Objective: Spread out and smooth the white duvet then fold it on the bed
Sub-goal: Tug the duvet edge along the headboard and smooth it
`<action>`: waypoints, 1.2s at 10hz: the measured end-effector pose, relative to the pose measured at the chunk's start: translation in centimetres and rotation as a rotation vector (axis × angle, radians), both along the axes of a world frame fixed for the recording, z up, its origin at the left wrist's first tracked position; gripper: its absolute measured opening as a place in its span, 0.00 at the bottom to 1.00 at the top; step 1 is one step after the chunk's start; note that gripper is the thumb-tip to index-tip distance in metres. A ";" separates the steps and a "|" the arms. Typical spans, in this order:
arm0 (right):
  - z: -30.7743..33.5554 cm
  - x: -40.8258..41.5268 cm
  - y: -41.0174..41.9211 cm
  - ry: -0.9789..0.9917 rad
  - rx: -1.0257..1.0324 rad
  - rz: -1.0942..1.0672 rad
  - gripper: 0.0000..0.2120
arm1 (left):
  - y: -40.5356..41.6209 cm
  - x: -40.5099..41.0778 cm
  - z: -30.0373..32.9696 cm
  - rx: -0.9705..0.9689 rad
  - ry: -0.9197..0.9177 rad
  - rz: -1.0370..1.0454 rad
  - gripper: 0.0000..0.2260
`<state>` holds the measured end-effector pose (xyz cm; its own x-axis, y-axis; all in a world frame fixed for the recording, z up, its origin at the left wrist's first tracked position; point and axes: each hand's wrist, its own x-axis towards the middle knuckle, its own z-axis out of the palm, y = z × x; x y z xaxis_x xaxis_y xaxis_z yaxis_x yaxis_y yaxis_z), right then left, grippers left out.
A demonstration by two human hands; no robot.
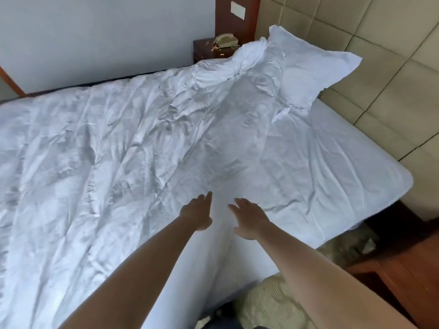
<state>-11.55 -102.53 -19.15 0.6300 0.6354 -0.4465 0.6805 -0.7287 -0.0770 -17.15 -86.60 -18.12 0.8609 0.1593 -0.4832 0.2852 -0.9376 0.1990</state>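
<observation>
Left hand, right hand flat, fingers straight, on duvet near edge; one duvet, one pillow.

Duvet covers the bed's left; pillow lies at its head.

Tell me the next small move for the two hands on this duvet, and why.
Probably sweep both hands outward, flat. The left hand and right hand are open over a fairly smooth strip of the white duvet, while creases run across it toward the pillow. It is not yet smooth enough to fold.
</observation>
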 end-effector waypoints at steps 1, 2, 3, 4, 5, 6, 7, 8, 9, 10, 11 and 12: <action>-0.8 3.9 0.1 0.037 -0.011 0.025 0.32 | 0.0 3.6 -1.6 -0.049 0.028 0.047 0.35; -1.8 7.1 0.0 0.087 -0.075 0.060 0.30 | -0.3 6.1 -3.2 -0.076 0.094 0.063 0.34; -3.6 11.0 0.3 0.131 -0.112 0.088 0.28 | -0.7 8.9 -5.5 -0.093 0.135 0.100 0.32; -6.7 14.7 0.4 0.153 -0.212 0.217 0.23 | -1.3 11.2 -7.7 -0.137 0.181 0.183 0.32; -9.7 17.4 0.4 0.262 -0.392 0.320 0.19 | -2.3 12.4 -9.7 -0.188 0.244 0.284 0.34; -12.3 20.3 0.5 0.176 -0.266 0.428 0.22 | -2.9 13.2 -11.4 -0.162 0.285 0.354 0.40; -13.5 24.0 2.4 -0.046 0.115 0.633 0.25 | -2.6 14.5 -12.2 -0.130 0.228 0.503 0.50; -13.6 27.2 5.1 -0.058 0.228 0.758 0.26 | -1.3 15.6 -12.5 -0.124 0.185 0.681 0.56; -14.3 29.7 8.3 -0.140 0.272 0.835 0.28 | 0.7 16.8 -13.3 -0.078 0.218 0.720 0.59; -15.5 30.5 10.8 -0.164 0.069 0.901 0.41 | 2.2 17.7 -15.2 -0.046 0.285 0.712 0.63; -17.5 30.2 12.3 -0.150 -0.228 0.930 0.49 | 2.8 18.3 -17.6 -0.037 0.379 0.684 0.65; -23.2 29.1 12.2 -0.347 -0.432 0.864 0.21 | 3.0 19.1 -20.0 0.015 0.443 0.619 0.65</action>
<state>17.59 -90.37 -42.33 0.1713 0.7613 -0.6254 0.9208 0.1021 0.3764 1.93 -83.61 -38.14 0.3382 0.5597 -0.7565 0.8104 -0.5819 -0.0682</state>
